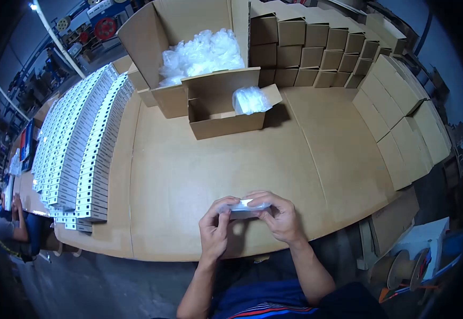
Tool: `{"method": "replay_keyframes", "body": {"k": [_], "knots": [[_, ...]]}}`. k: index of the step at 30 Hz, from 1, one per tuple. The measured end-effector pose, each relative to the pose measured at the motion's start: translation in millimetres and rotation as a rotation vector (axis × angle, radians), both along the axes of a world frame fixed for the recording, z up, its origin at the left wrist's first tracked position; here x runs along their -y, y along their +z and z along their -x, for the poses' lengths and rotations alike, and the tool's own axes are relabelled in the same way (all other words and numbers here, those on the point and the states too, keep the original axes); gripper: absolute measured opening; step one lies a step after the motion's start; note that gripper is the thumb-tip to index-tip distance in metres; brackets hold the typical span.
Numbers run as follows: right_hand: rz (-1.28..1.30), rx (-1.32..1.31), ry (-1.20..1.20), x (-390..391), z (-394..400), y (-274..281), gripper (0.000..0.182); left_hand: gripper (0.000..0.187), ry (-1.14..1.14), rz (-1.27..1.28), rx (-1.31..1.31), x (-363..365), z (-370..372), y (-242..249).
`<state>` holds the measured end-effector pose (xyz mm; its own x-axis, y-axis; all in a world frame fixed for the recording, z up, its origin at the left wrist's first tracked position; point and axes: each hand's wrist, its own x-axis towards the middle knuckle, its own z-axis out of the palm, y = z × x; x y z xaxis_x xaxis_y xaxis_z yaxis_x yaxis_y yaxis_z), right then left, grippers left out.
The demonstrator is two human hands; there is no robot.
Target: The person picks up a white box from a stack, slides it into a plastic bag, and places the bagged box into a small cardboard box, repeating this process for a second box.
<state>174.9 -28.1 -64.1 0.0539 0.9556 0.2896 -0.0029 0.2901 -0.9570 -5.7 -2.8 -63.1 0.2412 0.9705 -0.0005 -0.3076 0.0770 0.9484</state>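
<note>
My left hand point(214, 226) and my right hand point(278, 214) both grip a small clear plastic bag point(244, 209) with something white inside, held just above the near edge of the cardboard-covered table point(231, 170). The fingers of both hands pinch the bag's ends. Farther back stands a small open cardboard box point(226, 111) with one plastic-wrapped item point(251, 99) in it.
A large open carton point(151, 37) full of clear plastic bags point(202, 53) stands behind it. Rows of white boxes point(82, 143) line the left side. Stacked small brown boxes point(316, 50) fill the back and right. A person point(8, 223) sits at far left.
</note>
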Motion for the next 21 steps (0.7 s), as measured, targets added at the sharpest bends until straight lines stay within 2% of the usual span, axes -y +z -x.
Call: {"method": "replay_keyframes", "body": {"k": [2,5,8,9,12,14,16,21], "knots": [[-0.075,0.168,-0.005,-1.2,-5.5,-0.6,0.021,0.024,0.019,0.048,0.034,1.3,-2.3,-0.8],[0.007,0.154,0.03,-0.7,-8.3,-2.6,0.019,0.028,0.035,0.251,0.137,2.9,-2.9,-2.7],[0.286,-0.306,-0.116,2.1,-1.2,14.8,0.019,0.03,0.09,0.226,0.143,1.1,-4.0,-6.6],[0.206,-0.378,-0.146,3.4,-3.0,21.9,0.021,0.03,0.097,0.229,0.134,0.1,-2.9,-6.1],[-0.141,-0.129,-0.037,1.7,-10.1,13.2,0.025,0.03,0.117,0.221,0.124,-5.4,-1.3,-3.4],[-0.12,0.196,-0.016,3.7,-9.5,16.7,0.031,0.03,0.118,0.213,0.134,-5.0,-3.4,-3.2],[0.038,0.351,-0.019,9.0,-2.0,21.7,0.033,0.029,0.098,0.202,0.121,-3.6,-3.8,-5.4],[0.073,0.263,-0.046,8.2,1.1,22.9,0.035,0.026,0.09,0.26,0.16,-2.2,-0.9,-4.8]]}}
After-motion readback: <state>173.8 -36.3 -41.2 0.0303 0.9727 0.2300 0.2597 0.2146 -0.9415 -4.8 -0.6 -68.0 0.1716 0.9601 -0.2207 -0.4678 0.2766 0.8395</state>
